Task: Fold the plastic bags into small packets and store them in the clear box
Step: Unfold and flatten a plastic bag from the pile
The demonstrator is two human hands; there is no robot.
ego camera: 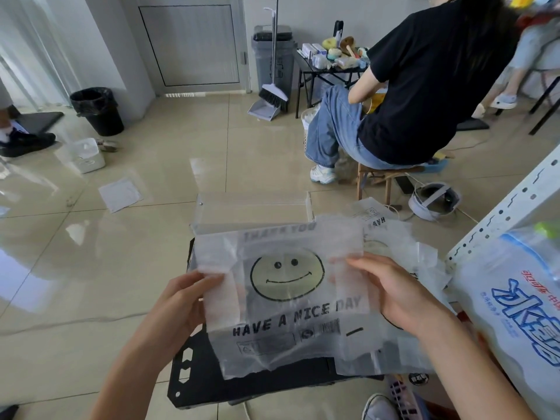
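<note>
A translucent plastic bag (pixel 281 301) with a smiley face and "HAVE A NICE DAY" print is held spread out over a small black table (pixel 194 380). My left hand (pixel 185 295) pinches its left edge, where a side strip lies folded inward. My right hand (pixel 391 286) grips the right edge, fingers curled over the film. Behind the bag stands the clear box (pixel 254 207), its walls nearly invisible. More printed plastic bags (pixel 394 234) lie in a loose pile under and to the right of the held one.
A large white printed sack (pixel 515 304) leans on a metal shelf upright (pixel 515 201) at the right. A person in a black shirt (pixel 424 86) sits on a stool ahead. A headset (pixel 433 201), flat sheet (pixel 119 194), white container (pixel 81 154) and black bin (pixel 98 110) sit on the floor.
</note>
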